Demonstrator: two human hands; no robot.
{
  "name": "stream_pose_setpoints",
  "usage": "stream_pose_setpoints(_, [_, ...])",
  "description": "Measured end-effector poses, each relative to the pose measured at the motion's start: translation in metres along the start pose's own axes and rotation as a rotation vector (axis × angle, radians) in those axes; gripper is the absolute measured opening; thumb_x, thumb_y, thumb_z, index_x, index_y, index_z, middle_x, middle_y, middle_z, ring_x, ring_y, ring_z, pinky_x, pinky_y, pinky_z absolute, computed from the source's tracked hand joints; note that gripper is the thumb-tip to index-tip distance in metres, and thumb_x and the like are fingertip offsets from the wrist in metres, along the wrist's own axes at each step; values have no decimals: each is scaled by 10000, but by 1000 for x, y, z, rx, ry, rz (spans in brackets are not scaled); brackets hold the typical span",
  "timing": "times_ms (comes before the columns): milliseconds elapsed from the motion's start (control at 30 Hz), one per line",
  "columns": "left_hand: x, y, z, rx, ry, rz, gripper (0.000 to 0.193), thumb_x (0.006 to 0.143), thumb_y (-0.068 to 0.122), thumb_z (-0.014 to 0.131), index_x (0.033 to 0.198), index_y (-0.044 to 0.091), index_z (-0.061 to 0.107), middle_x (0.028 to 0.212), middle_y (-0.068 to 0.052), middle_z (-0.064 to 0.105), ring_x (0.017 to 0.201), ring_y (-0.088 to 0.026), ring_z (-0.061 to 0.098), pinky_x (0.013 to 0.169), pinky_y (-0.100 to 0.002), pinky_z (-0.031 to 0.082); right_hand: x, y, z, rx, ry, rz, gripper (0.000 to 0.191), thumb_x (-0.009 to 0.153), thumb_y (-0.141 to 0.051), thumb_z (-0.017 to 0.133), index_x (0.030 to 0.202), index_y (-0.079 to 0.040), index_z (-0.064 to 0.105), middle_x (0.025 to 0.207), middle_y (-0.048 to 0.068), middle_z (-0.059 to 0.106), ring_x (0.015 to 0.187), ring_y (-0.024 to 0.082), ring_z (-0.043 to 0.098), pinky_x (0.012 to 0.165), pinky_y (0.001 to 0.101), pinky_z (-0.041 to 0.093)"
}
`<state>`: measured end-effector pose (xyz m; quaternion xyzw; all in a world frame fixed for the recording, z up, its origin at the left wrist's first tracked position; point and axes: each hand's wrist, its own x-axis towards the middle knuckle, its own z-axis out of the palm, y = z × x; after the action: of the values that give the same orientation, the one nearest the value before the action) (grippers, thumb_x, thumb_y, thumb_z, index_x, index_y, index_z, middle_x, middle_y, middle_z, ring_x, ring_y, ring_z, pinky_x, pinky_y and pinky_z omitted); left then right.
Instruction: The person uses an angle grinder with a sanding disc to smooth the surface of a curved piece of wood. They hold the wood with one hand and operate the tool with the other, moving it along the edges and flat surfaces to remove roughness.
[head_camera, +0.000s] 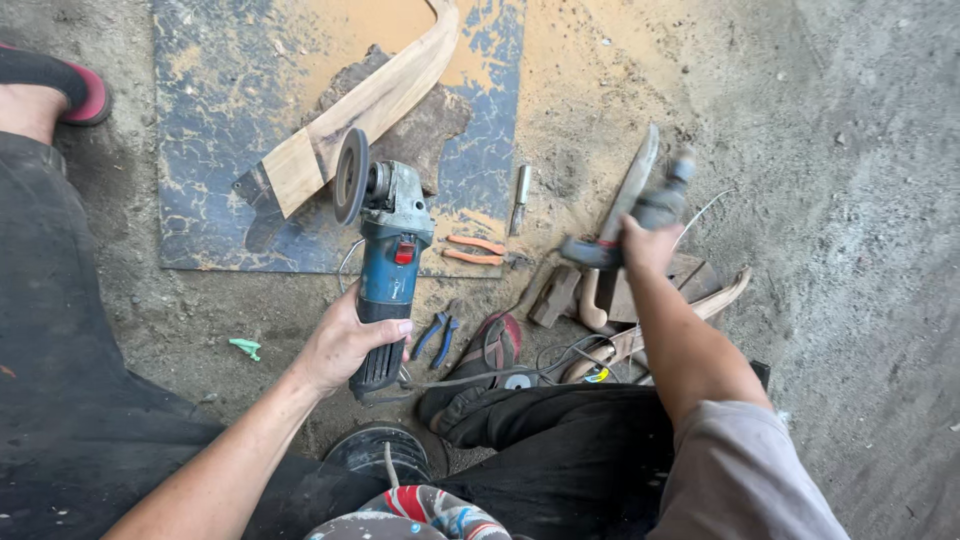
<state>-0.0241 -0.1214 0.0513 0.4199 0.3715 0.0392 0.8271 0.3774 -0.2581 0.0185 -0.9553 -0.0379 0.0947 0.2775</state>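
Observation:
My left hand (345, 343) grips the dark rear handle of a blue and grey angle grinder (388, 250), its disc (350, 175) upright and close to a curved wooden piece (375, 100) lying on a blue marbled board (230, 120). My right hand (645, 245) is raised over the ground and holds a grey, blurred tool (660, 205) by its body. A long knife blade (630, 185) lies just under that hand.
Orange-handled pliers (472, 250) and a small chisel (520, 195) lie at the board's edge. Blue-handled pliers (438, 335), wood scraps (555, 295), a curved wood piece (720, 295) and cables sit by my sandalled foot (480, 365). Sawdust covers the ground.

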Motion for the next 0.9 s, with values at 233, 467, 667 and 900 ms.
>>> stream_pose_setpoints(233, [-5, -5, 9, -43, -35, -16, 486, 777, 182, 765, 1180, 48, 529, 813, -91, 656, 636, -187, 703, 579, -351, 624, 22, 77, -59, 427, 14, 577, 809, 723, -182, 867, 1300, -2, 328, 1016, 213, 689, 740, 348, 725, 646, 524, 643])
stream_pose_setpoints(467, [-1, -15, 16, -29, -25, -77, 453, 776, 148, 769, 1154, 24, 553, 815, -98, 668, 623, -194, 693, 561, -350, 600, 5, 101, -38, 104, -108, 747, 796, 751, -411, 880, 1344, 7, 553, 1128, 133, 695, 963, 282, 692, 719, 403, 582])
stream_pose_setpoints(667, [6, -14, 23, -115, -178, 10, 456, 804, 185, 773, 1165, 13, 554, 855, -95, 669, 662, -183, 709, 594, -336, 625, -9, 14, -24, -254, -298, -26, 912, 822, -581, 696, 1475, 0, 440, 1391, 225, 568, 1299, 343, 516, 1052, 485, 402])
stream_pose_setpoints(900, [14, -7, 35, -251, -367, -28, 494, 815, 274, 769, 1172, 28, 533, 893, -83, 662, 704, -189, 727, 629, -352, 648, -207, -69, 3, 830, -1190, 283, 747, 856, -433, 730, 1443, -135, 376, 1267, 141, 612, 1227, 329, 583, 1057, 527, 474])
